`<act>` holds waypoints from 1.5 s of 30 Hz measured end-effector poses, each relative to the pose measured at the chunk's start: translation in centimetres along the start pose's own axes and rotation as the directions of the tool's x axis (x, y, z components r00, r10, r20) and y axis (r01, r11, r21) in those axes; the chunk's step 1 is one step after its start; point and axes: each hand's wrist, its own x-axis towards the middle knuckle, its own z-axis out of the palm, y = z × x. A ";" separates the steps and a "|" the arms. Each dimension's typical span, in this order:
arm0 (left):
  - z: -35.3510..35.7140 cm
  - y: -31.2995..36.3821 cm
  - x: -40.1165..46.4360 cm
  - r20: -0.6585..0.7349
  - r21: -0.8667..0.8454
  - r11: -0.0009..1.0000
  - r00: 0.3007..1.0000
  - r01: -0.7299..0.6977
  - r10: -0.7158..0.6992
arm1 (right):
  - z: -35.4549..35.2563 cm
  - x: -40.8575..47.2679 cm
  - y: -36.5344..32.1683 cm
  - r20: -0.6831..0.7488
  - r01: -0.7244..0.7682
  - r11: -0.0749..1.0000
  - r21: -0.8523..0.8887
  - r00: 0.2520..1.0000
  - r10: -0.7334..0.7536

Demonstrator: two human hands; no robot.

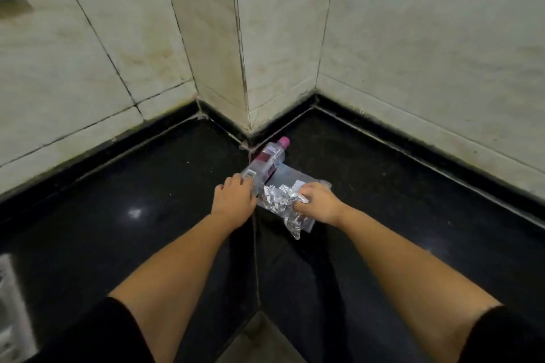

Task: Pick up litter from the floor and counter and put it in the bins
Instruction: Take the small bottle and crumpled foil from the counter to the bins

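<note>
At the bottom of the view, two bare forearms in black sleeves reach forward and down over a dark polished floor (147,186), with no bin anywhere in sight. Beyond them the left hand (234,199) rests on the base end of a clear plastic bottle (267,160), fingers curled over it; whether they are clamped round it or only touching the top I cannot tell, since the far side of the grip is hidden. Just beside it, the right hand (317,202) is closed in a pinch on a crumpled sheet of foil (278,200), which lies on top of a flat clear plastic packet (295,183) that touches the bottle. The foil trails back toward the person in a loose tail. Farther on, the bottle lies tilted on its side with its pink cap (284,141) pointing into the corner where the pale tiled wall (280,38) juts out to meet the floor. My guess is that both hands are gathering this little heap in one go, and that is where it may go wrong: the smooth, round bottle could roll or slip out of a shallow grasp, the thin foil may tear if pulled by one edge, and the slick packet underneath, which neither hand seems to hold, could easily be left behind.
</note>
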 end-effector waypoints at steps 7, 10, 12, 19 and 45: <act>0.5 -1.1 6.9 0.046 -0.080 0.995 0.997 -0.052 0.056 | 0.9 5.3 2.8 0.078 -0.255 0.959 -0.121 0.961 0.265; 1.0 -0.7 8.2 0.194 -0.114 0.993 0.980 -0.017 0.039 | 0.9 5.5 3.2 0.056 -0.290 0.940 -0.182 0.951 0.304; 1.6 -0.5 8.2 0.210 -0.126 0.992 0.978 0.007 0.020 | 0.8 5.1 2.6 0.036 -0.300 0.936 -0.183 0.949 0.312; 2.6 -0.7 6.5 0.145 -0.100 0.995 0.989 0.011 0.003 | 1.7 5.5 1.7 -0.073 -0.314 0.945 -0.094 0.949 0.308; -0.6 -1.8 -21.9 0.086 -0.577 0.508 0.666 0.640 -0.741 | 2.8 -11.0 -5.5 -0.046 0.346 0.904 -0.251 0.929 -0.368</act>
